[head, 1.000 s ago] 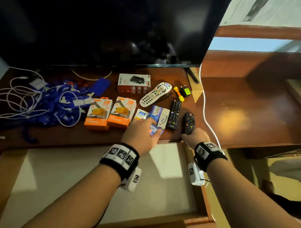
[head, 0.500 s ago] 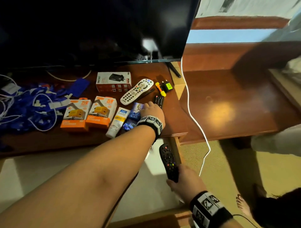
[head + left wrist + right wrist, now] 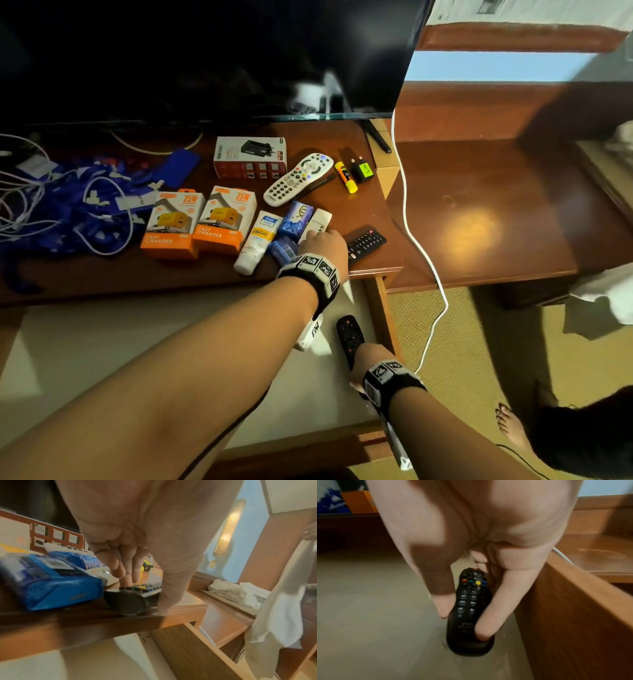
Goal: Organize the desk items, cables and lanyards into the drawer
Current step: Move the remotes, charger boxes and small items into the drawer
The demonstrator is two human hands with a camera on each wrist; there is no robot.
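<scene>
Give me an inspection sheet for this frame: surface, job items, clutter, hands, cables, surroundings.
Surface: wooden desk, open drawer below.
Job's things: small black remote in drawer; long black remote, white remote, charger boxes on desk.
Clutter: cream tube, blue packets.
Hands: right hand holds small remote; left hand grips long remote.
Cables: white cables, blue lanyards.
Surroundings: TV, towels.

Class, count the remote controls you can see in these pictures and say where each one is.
4: white remote by the boxes; slim white remote and long black remote at the left hand; small black remote, gripped by the right hand in the drawer. More may be hidden.
</scene>
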